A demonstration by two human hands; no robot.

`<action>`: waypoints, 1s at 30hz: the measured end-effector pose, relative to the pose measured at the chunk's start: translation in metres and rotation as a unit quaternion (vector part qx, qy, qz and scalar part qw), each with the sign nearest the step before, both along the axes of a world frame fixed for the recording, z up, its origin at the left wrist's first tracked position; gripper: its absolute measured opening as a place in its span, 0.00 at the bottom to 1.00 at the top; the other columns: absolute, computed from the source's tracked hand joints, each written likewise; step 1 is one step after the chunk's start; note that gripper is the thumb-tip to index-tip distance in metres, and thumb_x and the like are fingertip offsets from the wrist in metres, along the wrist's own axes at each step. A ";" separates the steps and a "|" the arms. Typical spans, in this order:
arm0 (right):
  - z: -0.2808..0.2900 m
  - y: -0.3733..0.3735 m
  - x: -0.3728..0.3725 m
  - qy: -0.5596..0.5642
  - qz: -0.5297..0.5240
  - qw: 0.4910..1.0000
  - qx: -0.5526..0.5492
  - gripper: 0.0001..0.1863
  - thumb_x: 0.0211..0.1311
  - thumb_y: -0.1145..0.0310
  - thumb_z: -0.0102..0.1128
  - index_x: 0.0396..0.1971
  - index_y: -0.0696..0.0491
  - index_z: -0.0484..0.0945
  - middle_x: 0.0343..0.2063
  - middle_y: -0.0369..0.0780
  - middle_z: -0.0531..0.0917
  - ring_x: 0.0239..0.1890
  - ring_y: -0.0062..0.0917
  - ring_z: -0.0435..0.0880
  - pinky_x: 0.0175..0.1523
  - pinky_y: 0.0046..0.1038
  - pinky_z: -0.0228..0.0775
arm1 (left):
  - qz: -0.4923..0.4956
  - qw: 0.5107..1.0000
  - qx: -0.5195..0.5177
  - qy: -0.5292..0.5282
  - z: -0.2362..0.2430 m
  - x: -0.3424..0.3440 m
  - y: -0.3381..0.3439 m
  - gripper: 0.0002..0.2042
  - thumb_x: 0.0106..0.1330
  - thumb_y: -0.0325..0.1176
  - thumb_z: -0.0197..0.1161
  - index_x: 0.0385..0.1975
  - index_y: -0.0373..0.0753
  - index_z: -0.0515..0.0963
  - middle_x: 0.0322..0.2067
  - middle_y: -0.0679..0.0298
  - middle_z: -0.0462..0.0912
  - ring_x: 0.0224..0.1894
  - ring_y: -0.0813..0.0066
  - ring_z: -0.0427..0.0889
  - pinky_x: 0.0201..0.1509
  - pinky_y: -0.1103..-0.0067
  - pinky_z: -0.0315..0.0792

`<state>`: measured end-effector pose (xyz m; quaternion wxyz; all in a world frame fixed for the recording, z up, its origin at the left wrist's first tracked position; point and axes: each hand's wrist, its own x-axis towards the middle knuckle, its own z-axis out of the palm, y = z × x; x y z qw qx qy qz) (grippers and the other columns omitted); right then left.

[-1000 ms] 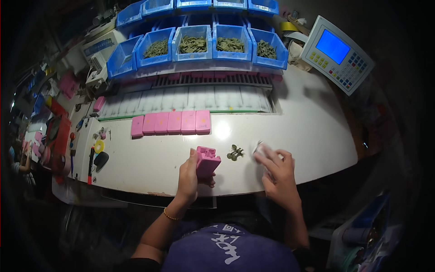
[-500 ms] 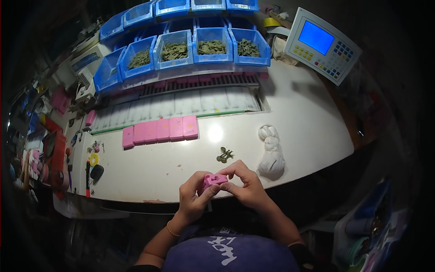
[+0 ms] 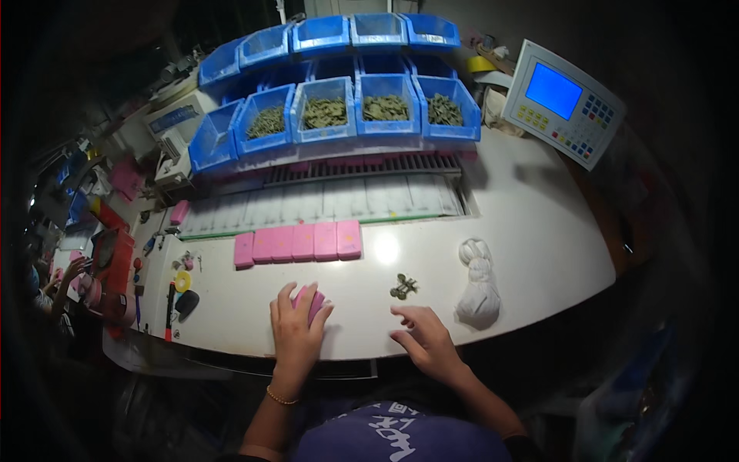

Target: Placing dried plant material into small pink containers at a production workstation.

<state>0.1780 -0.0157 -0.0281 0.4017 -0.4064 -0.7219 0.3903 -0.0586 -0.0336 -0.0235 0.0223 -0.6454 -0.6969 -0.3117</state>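
Observation:
My left hand (image 3: 294,327) has its fingers over a small pink rubber-like block (image 3: 311,302), low at the table's near side. Part of that block is hidden behind the fingers. My right hand (image 3: 426,339) is apart from it, fingers curved and spread, with nothing in them. Just beyond the right hand lies a small cluster of dark green pieces (image 3: 402,286). Several similar pink blocks (image 3: 304,242) stand side by side in a row farther back on the white table (image 3: 369,308).
A knotted white cloth bundle (image 3: 479,289) lies at the right. Blue bins (image 3: 325,123) with green pieces rise behind a slatted strip (image 3: 362,171). A control panel with blue screen (image 3: 566,100) stands back right. Yellow tape (image 3: 182,282) and a black object (image 3: 186,305) lie left.
Both hands held the pink block together before. Now the left hand has carried it left, and the right hand has let go and opened. The view has shifted slightly.

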 end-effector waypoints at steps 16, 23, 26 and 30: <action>-0.034 0.006 0.001 -0.052 -0.008 0.989 0.137 0.10 0.57 0.75 0.65 0.40 0.53 0.83 0.35 0.40 0.85 0.37 0.34 0.81 0.45 0.32 0.73 | 0.143 0.985 -0.011 0.090 -0.019 -0.062 0.236 0.19 0.63 0.42 0.62 0.53 0.43 0.78 0.43 0.51 0.76 0.46 0.49 0.74 0.53 0.62 0.71; -0.031 0.006 0.007 -0.043 -0.019 0.992 0.118 0.10 0.58 0.74 0.65 0.40 0.53 0.83 0.33 0.40 0.85 0.36 0.35 0.81 0.43 0.33 0.73 | -0.247 0.964 -0.031 0.093 -0.002 -0.024 0.169 0.33 0.51 0.53 0.72 0.55 0.43 0.76 0.49 0.54 0.76 0.54 0.52 0.70 0.58 0.60 0.65; -0.033 0.011 0.001 -0.026 -0.018 0.990 0.137 0.09 0.60 0.73 0.64 0.41 0.54 0.83 0.31 0.40 0.84 0.35 0.33 0.80 0.42 0.31 0.73 | -0.217 0.971 -0.053 0.087 0.000 -0.022 0.155 0.38 0.42 0.54 0.76 0.54 0.42 0.76 0.48 0.56 0.76 0.53 0.56 0.70 0.59 0.64 0.61; -0.029 0.004 0.000 -0.026 -0.020 0.999 -0.035 0.15 0.66 0.70 0.61 0.51 0.56 0.79 0.36 0.41 0.84 0.38 0.26 0.82 0.43 0.26 0.73 | -0.218 0.974 -0.001 0.063 0.005 -0.001 0.119 0.34 0.42 0.48 0.78 0.51 0.41 0.77 0.43 0.58 0.75 0.51 0.59 0.70 0.57 0.65 0.60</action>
